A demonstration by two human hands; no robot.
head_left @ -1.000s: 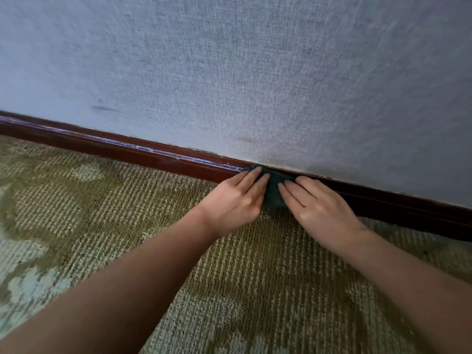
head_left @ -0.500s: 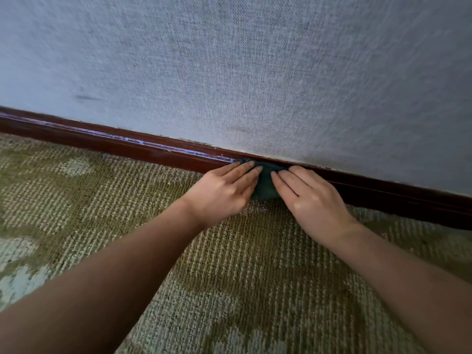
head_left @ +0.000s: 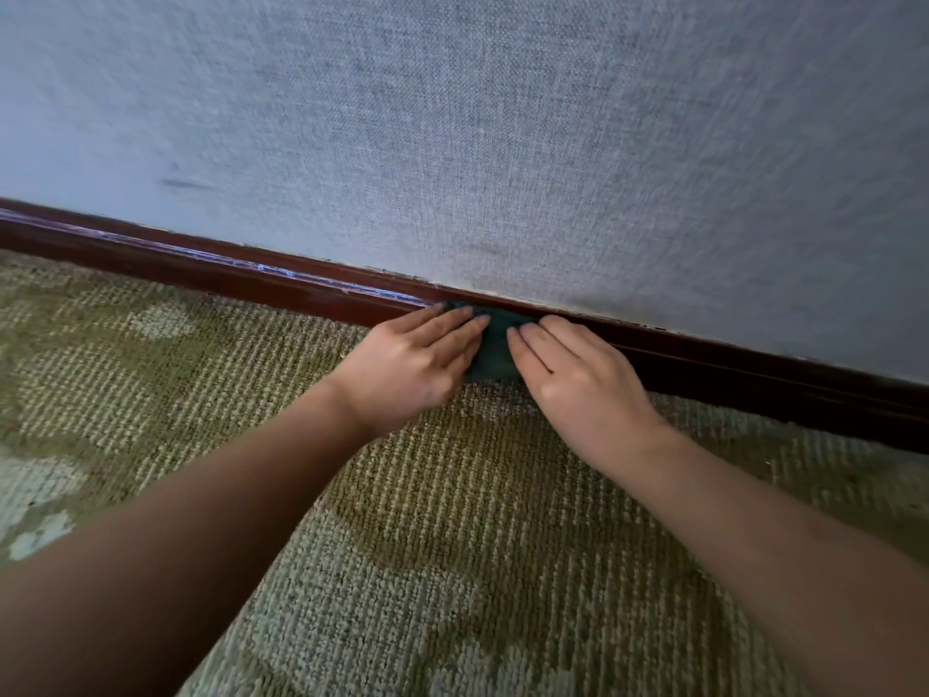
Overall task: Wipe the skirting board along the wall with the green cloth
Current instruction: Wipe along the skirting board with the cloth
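grey woven wall (head_left: pixel 502 143), green cloth (head_left: pixel 495 347) at its foot

left hand (head_left: pixel 412 364) and right hand (head_left: pixel 578 382): side by side, fingers straight and flat, pressing the green cloth against the skirting board (head_left: pixel 226 276). cloth: dark teal-green, bunched, mostly covered, showing only between the fingertips, from the board's top edge down to the carpet (head_left: pixel 452 520). board: dark red-brown, pale scuffs along its ridge to the left.
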